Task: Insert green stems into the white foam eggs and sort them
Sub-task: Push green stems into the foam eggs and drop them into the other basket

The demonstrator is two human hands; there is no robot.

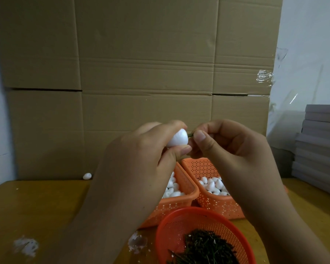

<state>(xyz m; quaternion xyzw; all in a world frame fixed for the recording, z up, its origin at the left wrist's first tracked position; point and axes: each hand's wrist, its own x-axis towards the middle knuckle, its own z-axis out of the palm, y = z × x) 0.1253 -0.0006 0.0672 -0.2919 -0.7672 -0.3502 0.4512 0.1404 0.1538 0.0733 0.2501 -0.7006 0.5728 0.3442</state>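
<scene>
Cardboard wall (141,73) backs the wooden table (36,206); left hand (141,161) grips foam egg (178,138), right hand (227,147) pinches stem (190,135).

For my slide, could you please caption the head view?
Left hand holds a foam egg while right hand pushes in a green stem above orange baskets.

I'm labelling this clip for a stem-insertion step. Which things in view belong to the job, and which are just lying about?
Job: foam egg, green stem, left hand, right hand, two egg baskets, stem basket.

Lying about: stray egg, cardboard box, stacked boards.
</scene>
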